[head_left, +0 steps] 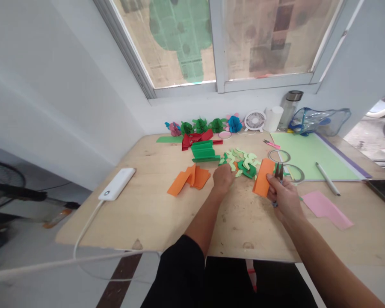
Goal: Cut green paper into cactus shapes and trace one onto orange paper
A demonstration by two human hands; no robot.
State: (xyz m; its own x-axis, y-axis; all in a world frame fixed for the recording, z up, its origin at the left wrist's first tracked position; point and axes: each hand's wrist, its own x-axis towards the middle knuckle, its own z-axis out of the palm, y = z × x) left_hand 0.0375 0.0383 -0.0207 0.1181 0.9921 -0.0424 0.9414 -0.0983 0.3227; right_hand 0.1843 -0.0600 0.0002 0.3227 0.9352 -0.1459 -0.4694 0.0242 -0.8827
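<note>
My right hand [285, 196] grips a folded orange paper [263, 177] between thumb and fingers. Scissors [279, 171] are in that same hand, their blades pointing up past the thumb. My left hand [223, 179] is closed at the near left edge of a heap of pale green paper cut-outs [232, 159]; its fingertips are hidden, so what it holds, if anything, does not show. Darker green cut-outs [248, 170] lie between the two hands. Left of my left hand is a small stack of orange paper strips [200, 177].
Behind lie pleated green paper [203, 150] and red paper pieces [197, 139]. Paper honeycomb figures [200, 125], a small white fan [255, 120] and a bottle [290, 110] line the wall. A power bank [118, 184] with a cable sits left; pink paper [327, 208] and a pen [327, 179] lie right.
</note>
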